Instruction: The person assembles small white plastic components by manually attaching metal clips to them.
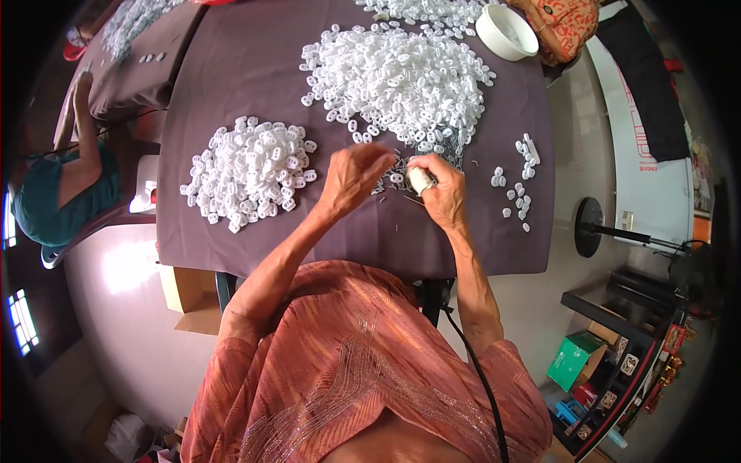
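Observation:
My right hand [441,193] is closed around a short whitish piece with a rounded end [421,180]; its exact kind cannot be made out. Just left of it, my left hand [353,179] hovers with fingers bent and pressed together, and whatever they may pinch is too small to see. Small grey metal pieces [397,171] lie scattered between and beyond my hands. Past them rises a big heap of white oval plastic pieces with two slots each [394,77]. A second heap of such ovals [251,170] sits left of my left forearm.
Several white pieces [523,193] lie apart at the right of the brown cloth-covered table [347,239]. A white tub [505,32] stands at the far right, near a person in orange patterned clothing [567,27]. Another person in a teal top [65,193] sits at left. A black cable [486,378] crosses my clothing.

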### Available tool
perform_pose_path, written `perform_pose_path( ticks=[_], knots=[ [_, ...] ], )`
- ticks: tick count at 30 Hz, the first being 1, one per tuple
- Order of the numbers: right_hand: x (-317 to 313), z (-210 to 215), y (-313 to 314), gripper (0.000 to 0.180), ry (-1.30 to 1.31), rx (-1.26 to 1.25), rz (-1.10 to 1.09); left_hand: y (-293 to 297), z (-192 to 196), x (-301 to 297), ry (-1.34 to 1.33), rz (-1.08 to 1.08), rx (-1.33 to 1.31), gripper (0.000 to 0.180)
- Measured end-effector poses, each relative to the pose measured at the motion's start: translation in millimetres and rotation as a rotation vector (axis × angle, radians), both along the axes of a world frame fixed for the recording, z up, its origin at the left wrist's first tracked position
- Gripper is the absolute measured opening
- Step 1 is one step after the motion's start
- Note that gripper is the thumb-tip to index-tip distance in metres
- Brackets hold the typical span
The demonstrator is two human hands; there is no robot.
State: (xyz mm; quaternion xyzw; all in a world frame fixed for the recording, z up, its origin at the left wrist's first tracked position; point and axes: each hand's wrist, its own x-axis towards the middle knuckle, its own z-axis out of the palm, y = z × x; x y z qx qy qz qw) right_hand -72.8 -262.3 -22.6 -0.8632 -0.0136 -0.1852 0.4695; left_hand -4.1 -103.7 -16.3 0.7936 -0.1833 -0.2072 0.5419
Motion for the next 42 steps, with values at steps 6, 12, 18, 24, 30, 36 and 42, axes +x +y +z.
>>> perform_pose_path(
  ticks=[6,12,18,24,30,36,42],
  knots=[
    [-3.5,4.0,-4.9,0.019,0.031,0.061,0.006,-25.0,-50.6,37.1,-0.861,0.13,0.362,0.029],
    [-3.1,-4.7,-9.7,0.016,0.103,0.095,-0.014,-19.8,-60.2,27.3,-0.897,-0.071,0.293,0.021],
    [-3.3,-8.5,-21.5,0.019,0.128,0.291,-0.051,12.1,-58.7,4.3,-0.996,-0.098,0.165,0.022],
    [-3.8,-11.6,-18.5,0.02,0.149,0.23,-0.034,14.8,-66.6,19.7,-0.879,-0.001,0.149,0.022],
    [-6.5,-10.9,-19.8,0.02,0.153,0.218,-0.036,5.4,-49.0,31.2,-0.727,0.07,0.096,0.014],
    [-5.4,-15.3,-16.2,0.013,0.173,0.182,0.004,6.6,-51.8,11.1,-0.764,-0.04,0.229,0.015],
    [2.7,-1.4,-12.8,0.011,0.186,0.174,-0.002,3.9,-43.5,12.3,-0.251,0.082,-0.03,0.015]
  ],
)
